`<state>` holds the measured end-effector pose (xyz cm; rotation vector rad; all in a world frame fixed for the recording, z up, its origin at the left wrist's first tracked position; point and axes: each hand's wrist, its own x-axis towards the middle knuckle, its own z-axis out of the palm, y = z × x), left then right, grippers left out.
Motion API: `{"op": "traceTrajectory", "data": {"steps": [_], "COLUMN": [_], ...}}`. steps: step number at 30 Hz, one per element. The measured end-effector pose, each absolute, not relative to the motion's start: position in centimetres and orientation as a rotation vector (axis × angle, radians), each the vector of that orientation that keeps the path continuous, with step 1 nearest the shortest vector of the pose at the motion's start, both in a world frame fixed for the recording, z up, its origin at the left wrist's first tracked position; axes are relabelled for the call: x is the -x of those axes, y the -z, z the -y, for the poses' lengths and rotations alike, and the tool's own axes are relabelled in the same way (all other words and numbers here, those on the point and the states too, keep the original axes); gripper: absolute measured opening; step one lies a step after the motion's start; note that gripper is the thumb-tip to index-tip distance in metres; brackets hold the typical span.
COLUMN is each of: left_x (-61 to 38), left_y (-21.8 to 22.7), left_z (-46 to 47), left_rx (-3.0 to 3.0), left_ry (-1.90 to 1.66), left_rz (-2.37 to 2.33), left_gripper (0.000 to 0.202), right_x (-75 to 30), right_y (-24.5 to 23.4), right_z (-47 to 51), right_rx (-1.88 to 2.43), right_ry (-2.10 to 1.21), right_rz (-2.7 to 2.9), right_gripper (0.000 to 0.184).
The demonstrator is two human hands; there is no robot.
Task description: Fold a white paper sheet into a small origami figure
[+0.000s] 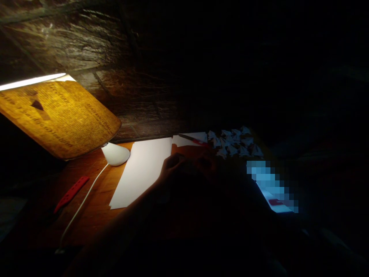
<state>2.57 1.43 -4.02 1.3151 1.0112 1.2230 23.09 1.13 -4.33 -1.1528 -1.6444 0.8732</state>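
My left hand [172, 164] is over the wooden table, just right of a stack of white paper [144, 169]. Its thumb and fingers are curled together in a pinch, and whatever lies between them is lost in the dark. Close by on the right, my right hand [206, 164] shows only dimly, its fingers also bent inward; I cannot make out what is in them. Beyond both hands, scissors [196, 141] with red handles lie across smaller white sheets [181, 139]. Several small folded paper pieces [235, 141] are grouped to the right of the scissors.
A lamp with a printed yellow shade [63, 119] and white base [115, 154] stands at the left, its white cord [83, 204] running forward. A red strip with holes [72, 192] lies nearby. A lit screen [276, 192] glows at right. A stone wall [86, 42] rises behind.
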Motion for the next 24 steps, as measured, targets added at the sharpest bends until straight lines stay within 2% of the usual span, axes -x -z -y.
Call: {"op": "traceTrajectory", "data": {"steps": [4,11,17,21,24], "left_x": [-2.7,-3.1,-3.0,-3.1,-3.4], "left_y": [3.9,3.2,3.2,2.7,1.8], "left_z": [-1.3,-1.1,-0.9,-0.2,0.6], "left_rx": [-1.325,-1.405,-1.484,-1.697,-1.802], "left_ry": [-1.226,-1.24,-1.279,-1.299,-1.317], "left_rz": [-0.974,-0.987,-0.952,-1.005,-1.092], "left_gripper": [0.044,0.042,0.041,0.038,0.027], "right_x": [-23.4,-23.2,-22.9,-23.0,-23.1], "right_y": [4.1,2.8,2.1,2.2,2.5], "right_z": [-0.9,-0.6,0.0,0.0,0.1], "right_rx": [1.142,1.039,1.004,0.994,0.979], "right_ry": [-0.843,-0.81,-0.696,-0.612,-0.543], "right_rz": [1.613,1.659,1.758,1.794,1.811], "right_gripper": [0.016,0.016,0.005,0.012,0.014]}}
